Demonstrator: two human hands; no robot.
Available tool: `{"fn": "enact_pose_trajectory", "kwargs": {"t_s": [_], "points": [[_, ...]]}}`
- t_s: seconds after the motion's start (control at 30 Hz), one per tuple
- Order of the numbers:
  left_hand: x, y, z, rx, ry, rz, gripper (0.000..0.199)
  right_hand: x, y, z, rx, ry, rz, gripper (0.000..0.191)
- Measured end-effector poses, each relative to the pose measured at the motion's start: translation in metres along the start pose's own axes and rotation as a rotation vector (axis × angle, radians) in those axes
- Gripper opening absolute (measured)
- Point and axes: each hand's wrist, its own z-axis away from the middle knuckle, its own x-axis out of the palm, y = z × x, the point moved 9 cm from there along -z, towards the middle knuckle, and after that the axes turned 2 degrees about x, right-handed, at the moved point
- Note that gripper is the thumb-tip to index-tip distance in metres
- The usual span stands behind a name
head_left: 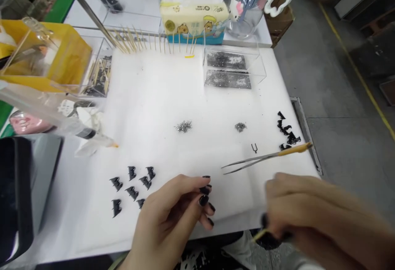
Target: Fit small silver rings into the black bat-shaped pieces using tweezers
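While left hand curls, right blurs.

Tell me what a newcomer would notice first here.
Likely the black-nailed left hand and the blurred right hand, both at the near edge of the white table. Next, the bright tissue pack at the back, beside the clear cup, and the yellow bin at far left. Tweezers lie beyond the right hand.

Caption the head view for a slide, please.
Left hand and blurred right hand over a white worktop, tweezers and small black pieces lying nearby.
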Motion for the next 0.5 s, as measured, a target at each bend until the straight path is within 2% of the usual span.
{"fn": "enact_pose_trajectory", "kwargs": {"t_s": [0.13, 0.23, 0.33, 0.4, 0.5], "points": [[-0.004, 0.004, 0.0, -0.024, 0.107, -0.022, 0.042, 0.011, -0.006, -0.025, -0.109, -0.07, -0.264, 0.022], [-0.005, 0.005, 0.001, -0.031, 0.138, -0.027, 0.036, 0.016, 0.0, -0.026, -0.129, -0.028, -0.354, 0.017], [-0.003, 0.003, 0.002, -0.049, 0.091, -0.03, 0.037, 0.019, 0.001, -0.024, -0.176, 0.036, -0.332, 0.018], [-0.004, 0.003, 0.003, -0.059, 0.098, -0.017, 0.038, 0.018, -0.001, -0.025, -0.202, 0.099, -0.278, 0.021], [-0.005, 0.002, 0.003, -0.065, 0.123, 0.045, 0.038, 0.02, -0.001, -0.031, -0.155, 0.145, -0.146, 0.024]]}}
